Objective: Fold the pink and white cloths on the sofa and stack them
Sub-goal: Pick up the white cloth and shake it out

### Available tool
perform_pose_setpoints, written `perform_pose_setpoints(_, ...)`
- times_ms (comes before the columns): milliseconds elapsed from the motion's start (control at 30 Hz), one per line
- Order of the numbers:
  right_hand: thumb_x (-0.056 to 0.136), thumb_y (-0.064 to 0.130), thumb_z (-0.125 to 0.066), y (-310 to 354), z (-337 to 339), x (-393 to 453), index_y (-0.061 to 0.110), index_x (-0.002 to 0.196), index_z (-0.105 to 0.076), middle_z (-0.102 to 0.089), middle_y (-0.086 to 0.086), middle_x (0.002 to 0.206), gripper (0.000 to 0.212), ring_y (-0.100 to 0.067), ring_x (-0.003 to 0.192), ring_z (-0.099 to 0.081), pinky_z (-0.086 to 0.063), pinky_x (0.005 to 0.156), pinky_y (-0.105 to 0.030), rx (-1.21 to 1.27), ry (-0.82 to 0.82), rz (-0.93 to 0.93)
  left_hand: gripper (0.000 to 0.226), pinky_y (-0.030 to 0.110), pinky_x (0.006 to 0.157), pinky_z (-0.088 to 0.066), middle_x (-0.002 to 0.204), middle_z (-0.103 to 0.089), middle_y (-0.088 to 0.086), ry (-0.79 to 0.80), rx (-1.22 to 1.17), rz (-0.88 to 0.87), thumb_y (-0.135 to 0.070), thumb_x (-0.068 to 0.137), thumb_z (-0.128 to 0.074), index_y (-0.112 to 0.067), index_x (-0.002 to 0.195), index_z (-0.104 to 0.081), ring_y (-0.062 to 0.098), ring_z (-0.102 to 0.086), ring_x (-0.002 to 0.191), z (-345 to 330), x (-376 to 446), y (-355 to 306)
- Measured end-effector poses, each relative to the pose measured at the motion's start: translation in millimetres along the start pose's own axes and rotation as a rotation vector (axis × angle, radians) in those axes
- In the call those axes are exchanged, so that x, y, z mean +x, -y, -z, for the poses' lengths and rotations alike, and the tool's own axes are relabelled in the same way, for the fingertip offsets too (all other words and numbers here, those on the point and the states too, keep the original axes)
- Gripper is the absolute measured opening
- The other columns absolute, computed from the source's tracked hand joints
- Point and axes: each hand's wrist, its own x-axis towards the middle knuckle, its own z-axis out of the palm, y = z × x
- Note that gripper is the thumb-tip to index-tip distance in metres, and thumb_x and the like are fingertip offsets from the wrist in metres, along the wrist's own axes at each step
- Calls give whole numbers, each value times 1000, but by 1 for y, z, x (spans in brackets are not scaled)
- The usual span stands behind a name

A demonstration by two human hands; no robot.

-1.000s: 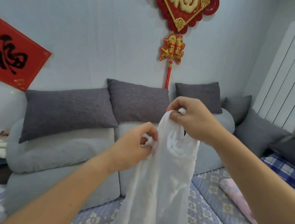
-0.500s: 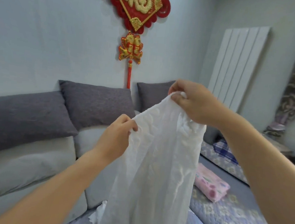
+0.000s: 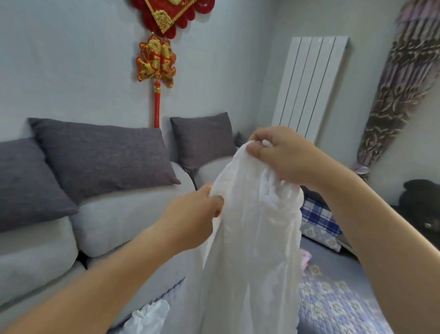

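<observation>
We see the grey sofa [image 3: 120, 219] running along the wall from the left edge toward the far corner, its seat covered on the right by a quilted floral spread [image 3: 338, 316]. Dark grey cushions [image 3: 101, 157] lean on its backrest. In front of it hangs the white cloth [image 3: 248, 261], held up in the air and draping down past the bottom edge, with a loose corner trailing low at the sofa's front edge. Our right hand [image 3: 280, 155] pinches the cloth's bunched top between thumb and curled fingers, higher up. Our left hand [image 3: 197, 212] pinches the cloth's left side lower down, fingers curled into the fabric. A small sliver of the pink cloth [image 3: 305, 260] shows on the spread, just right of the hanging white cloth and mostly hidden by it
</observation>
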Motion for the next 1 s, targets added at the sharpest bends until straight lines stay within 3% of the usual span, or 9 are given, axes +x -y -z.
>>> perform_pose_setpoints(133,99,27,-52,4,-4,-1,18,94,-68,-61,6,89,18,-14,81,-61,-53,66,-33,11,-58,-111,42,29,65,-46,89,-57,-8,-160,-482,148,11,73,-40,-26,75,-61,18,-55,79,-4,1,6)
perform_pose_setpoints(200,98,26,-54,8,-8,-1,16,95,-70,-65,-2,89,20,-23,81,-65,-56,69,-38,66,-82,-158,51,17,58,-43,84,-64,-7,-32,-898,223,14,76,-38,-24,79,-71,10,-57,69,-1,-2,-2)
perform_pose_setpoints(333,97,25,-56,17,-20,1,17,95,-72,-65,1,83,18,-23,82,-66,-56,68,-36,72,-90,-185,27,33,61,-31,71,-49,14,16,-1340,221,-26,85,-55,-2,76,-61,22,-42,64,-5,-9,-10)
perform_pose_setpoints(433,98,24,-55,21,-26,4,16,96,-72,-66,1,86,19,-22,85,-66,-56,74,-38,71,-101,-202,36,42,70,-51,89,-66,20,-75,-1307,168,-47,82,-72,-13,90,-66,28,-60,75,-14,-8,-6)
perform_pose_setpoints(533,98,25,-54,25,-30,7,16,97,-71,-65,4,85,19,-17,81,-65,-56,72,-35,61,-90,-190,44,41,61,-45,80,-59,24,-95,-1174,130,-45,80,-71,-3,89,-60,20,-52,67,-13,-6,-3)
perform_pose_setpoints(633,99,27,-55,26,-27,3,22,94,-68,-59,11,81,16,-8,73,-59,-47,58,-24,-8,-35,-139,44,33,61,-41,67,-54,12,69,-1252,162,-34,74,-66,8,77,-55,18,-52,62,0,-7,14)
perform_pose_setpoints(733,99,30,-57,19,-22,0,22,90,-69,-59,8,79,17,-10,66,-58,-45,49,-21,36,-64,-121,52,28,66,-52,78,-69,14,361,-1431,75,-40,74,-80,10,79,-67,21,-65,68,15,-15,37)
perform_pose_setpoints(900,100,28,-57,8,-19,12,18,88,-69,-60,5,73,20,-11,63,-57,-45,57,-25,108,-297,-119,33,19,63,-50,66,-69,0,550,-1547,-20,-40,73,-82,-13,58,-73,11,-64,61,25,-32,50)
perform_pose_setpoints(1000,99,27,-57,-4,-7,26,16,90,-69,-65,-3,78,18,-19,71,-62,-52,67,-32,140,-497,-184,41,22,65,-50,68,-68,3,545,-1337,-71,-47,75,-81,-8,63,-72,12,-62,64,26,-45,51)
